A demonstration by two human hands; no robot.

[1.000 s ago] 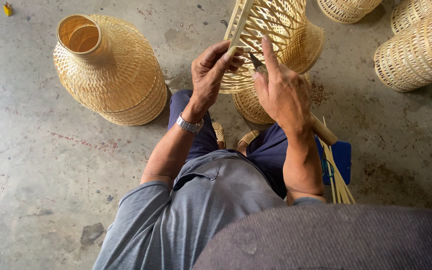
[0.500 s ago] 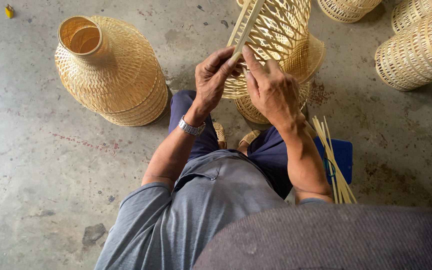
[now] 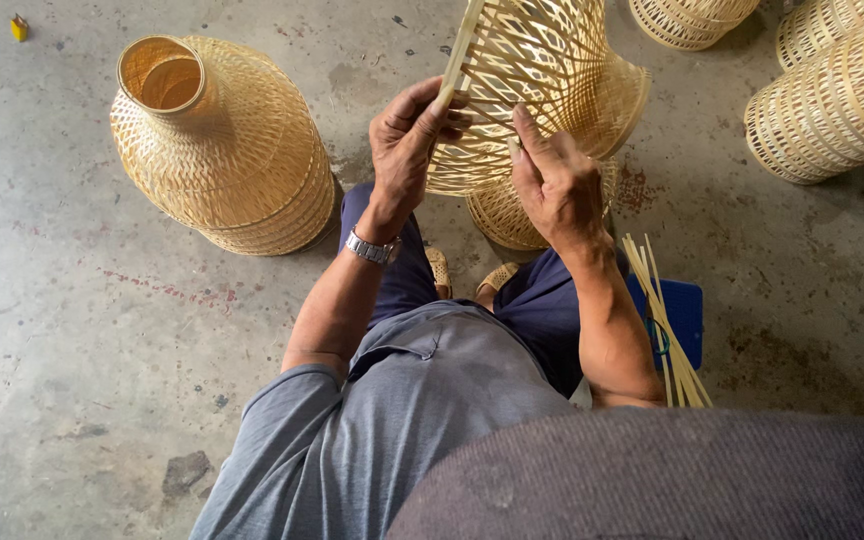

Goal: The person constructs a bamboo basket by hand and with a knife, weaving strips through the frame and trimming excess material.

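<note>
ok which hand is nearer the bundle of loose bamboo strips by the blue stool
Right. The right hand sits above the bamboo strips, on the woven frame; the left hand is farther left.

A stack of finished woven bamboo shades (image 3: 227, 150) stands on the concrete floor (image 3: 72, 330). More woven baskets (image 3: 837, 95) lie at the upper right. Loose bamboo strips (image 3: 664, 315) rest across a blue stool (image 3: 687, 310).
</note>
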